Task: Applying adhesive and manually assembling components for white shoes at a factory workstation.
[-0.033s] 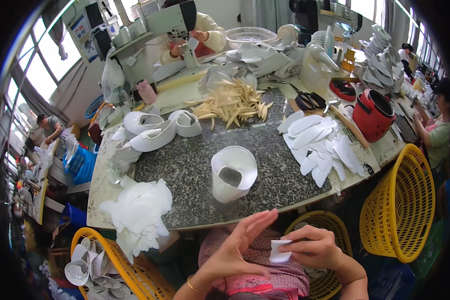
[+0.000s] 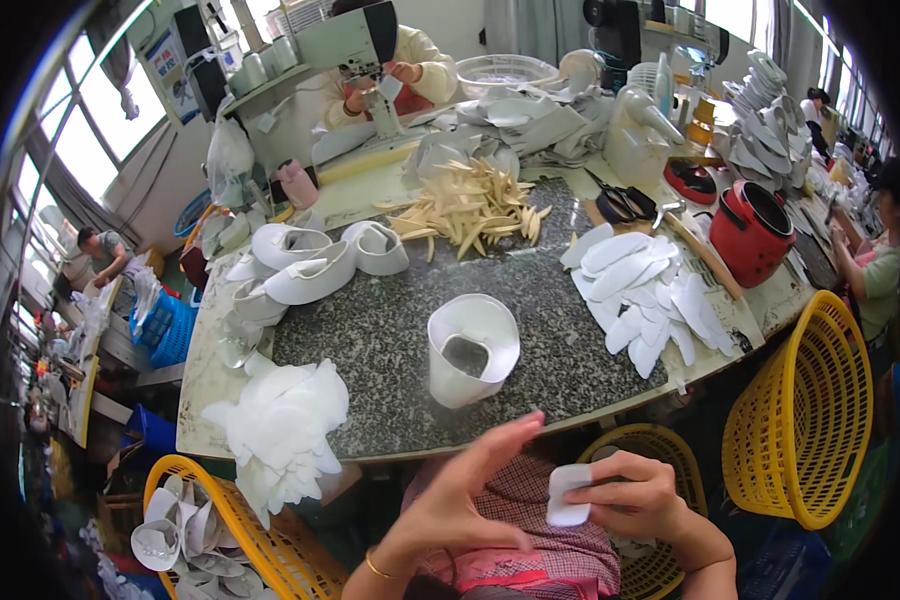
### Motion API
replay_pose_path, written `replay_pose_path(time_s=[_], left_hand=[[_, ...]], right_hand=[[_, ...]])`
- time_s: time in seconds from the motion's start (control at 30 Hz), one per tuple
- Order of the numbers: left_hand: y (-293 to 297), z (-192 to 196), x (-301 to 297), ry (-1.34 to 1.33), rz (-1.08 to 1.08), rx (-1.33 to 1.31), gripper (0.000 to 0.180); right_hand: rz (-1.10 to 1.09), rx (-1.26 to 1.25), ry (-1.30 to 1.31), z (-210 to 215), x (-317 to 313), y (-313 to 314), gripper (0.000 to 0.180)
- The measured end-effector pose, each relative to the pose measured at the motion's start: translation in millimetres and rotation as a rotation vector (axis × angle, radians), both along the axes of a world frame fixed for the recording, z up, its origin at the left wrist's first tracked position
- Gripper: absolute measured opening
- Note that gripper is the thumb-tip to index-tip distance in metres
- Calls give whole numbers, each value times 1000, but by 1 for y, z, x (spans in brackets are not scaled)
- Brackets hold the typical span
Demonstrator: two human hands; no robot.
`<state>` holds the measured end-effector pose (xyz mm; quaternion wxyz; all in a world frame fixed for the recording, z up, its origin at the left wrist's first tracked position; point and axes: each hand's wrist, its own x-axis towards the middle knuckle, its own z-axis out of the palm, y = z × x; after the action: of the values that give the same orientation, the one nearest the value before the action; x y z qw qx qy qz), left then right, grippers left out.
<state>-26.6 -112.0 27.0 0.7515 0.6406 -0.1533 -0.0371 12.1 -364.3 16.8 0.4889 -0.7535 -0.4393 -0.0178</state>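
Observation:
In front of my lap, my right hand [image 2: 638, 497] pinches a small white curved piece [image 2: 563, 497] between thumb and fingers. My left hand [image 2: 467, 488] is open, thumb and fingers spread wide apart, with nothing in it; it faces the piece without touching it. Beyond both hands, a white rolled upper piece [image 2: 447, 365] stands upright as a ring on the speckled stone slab [image 2: 370, 400]. To the left lie more white curled pieces [image 2: 315, 278] and a fanned heap of thin white sheets [image 2: 282, 420]. A pile of white oval pieces [image 2: 630, 275] lies on the right.
Cream-coloured strips [image 2: 470, 205] are heaped at the slab's far edge. Black-handled scissors [image 2: 625, 203], a red pot [image 2: 745, 240] and a white jug [image 2: 635, 140] stand beyond on the right. Yellow baskets [image 2: 805, 420] flank the table. A person [image 2: 425, 75] sits at a machine opposite.
The small white piece has tilted in my right hand and shows more of its face. My left hand has shifted slightly, still open.

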Motion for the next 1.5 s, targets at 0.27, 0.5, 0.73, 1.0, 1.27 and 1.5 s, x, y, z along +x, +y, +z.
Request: replay_pose_path(time_s=[0.27, 0.5, 0.73, 1.0, 1.27, 1.5], left_hand=[[110, -14, 135, 377, 596, 619, 73], [89, 1, 131, 61, 394, 531, 21], [30, -40, 41, -410, 981, 700, 24], [29, -54, 33, -632, 1026, 817, 36], [28, -58, 14, -555, 965, 697, 29], [43, -50, 4, -439, 924, 780, 27]], right_hand=[[-226, 153, -85, -15, 10, 11, 40], [-401, 95, -53, -29, 28, 5, 32], [-441, 116, -156, -41, 50, 39, 24], [-177, 17, -278, -43, 56, 102, 35], [-139, -109, -216, -44, 53, 118, 29], [-132, -271, -268, -42, 52, 121, 15]])
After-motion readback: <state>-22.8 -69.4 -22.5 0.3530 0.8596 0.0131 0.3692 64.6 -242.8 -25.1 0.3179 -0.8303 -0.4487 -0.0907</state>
